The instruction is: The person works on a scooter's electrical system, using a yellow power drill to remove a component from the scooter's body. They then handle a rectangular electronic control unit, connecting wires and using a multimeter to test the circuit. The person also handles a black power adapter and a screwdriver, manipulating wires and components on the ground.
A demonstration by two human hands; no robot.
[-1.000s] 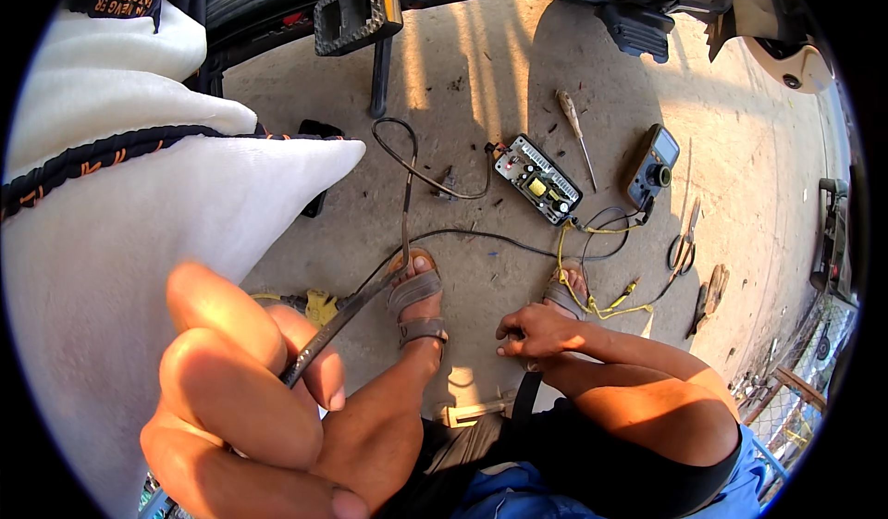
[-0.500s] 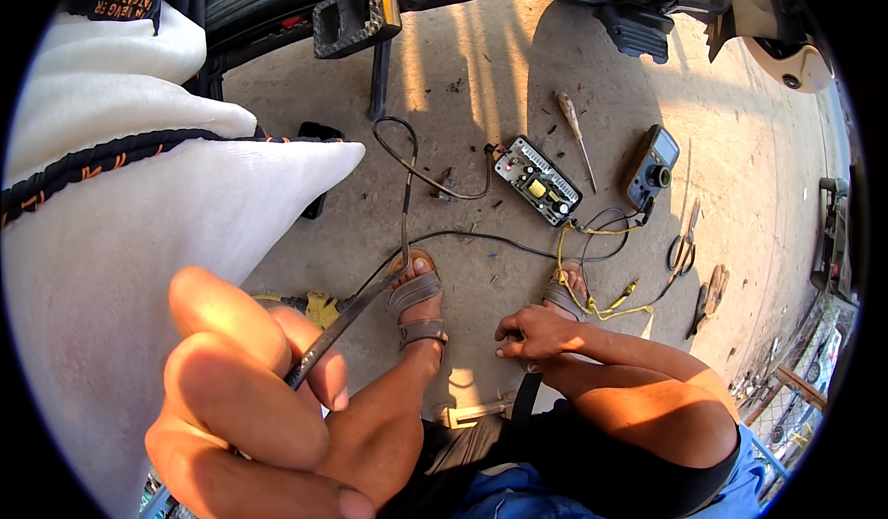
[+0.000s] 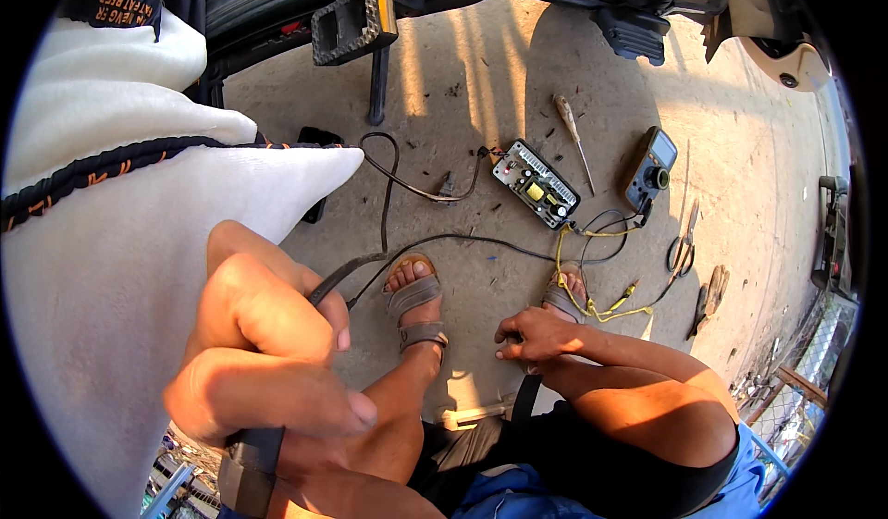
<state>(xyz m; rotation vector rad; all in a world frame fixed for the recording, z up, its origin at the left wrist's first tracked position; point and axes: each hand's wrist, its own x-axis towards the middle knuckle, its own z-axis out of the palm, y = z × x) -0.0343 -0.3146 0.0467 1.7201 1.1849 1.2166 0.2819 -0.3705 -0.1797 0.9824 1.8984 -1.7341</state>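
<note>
My left hand (image 3: 268, 334) is closed round a black cord (image 3: 385, 214), raised close to the camera at the lower left. Below its fingers sticks out a black block-shaped part (image 3: 252, 471), perhaps the cord's end; I cannot tell. The cord loops across the ground to an opened charger-like box with a bare circuit board (image 3: 536, 184). From the box's other end, yellow and black leads (image 3: 606, 314) run out near my right foot. My right hand (image 3: 536, 334) hangs by my right leg, its fingers curled in and apparently holding nothing.
A multimeter (image 3: 651, 169), a screwdriver (image 3: 573, 140), scissors (image 3: 683, 246) and pliers (image 3: 709, 302) lie on the concrete at the right. Overhead in view is a vehicle with a pedal (image 3: 353, 23). White padded cloth (image 3: 139, 214) hangs at the left, partly covering a black object (image 3: 314, 206).
My left hand has moved up and slightly right with the cord, and the black block now shows below it. The cord's loop has shifted left. A yellow connector is now hidden behind this hand.
</note>
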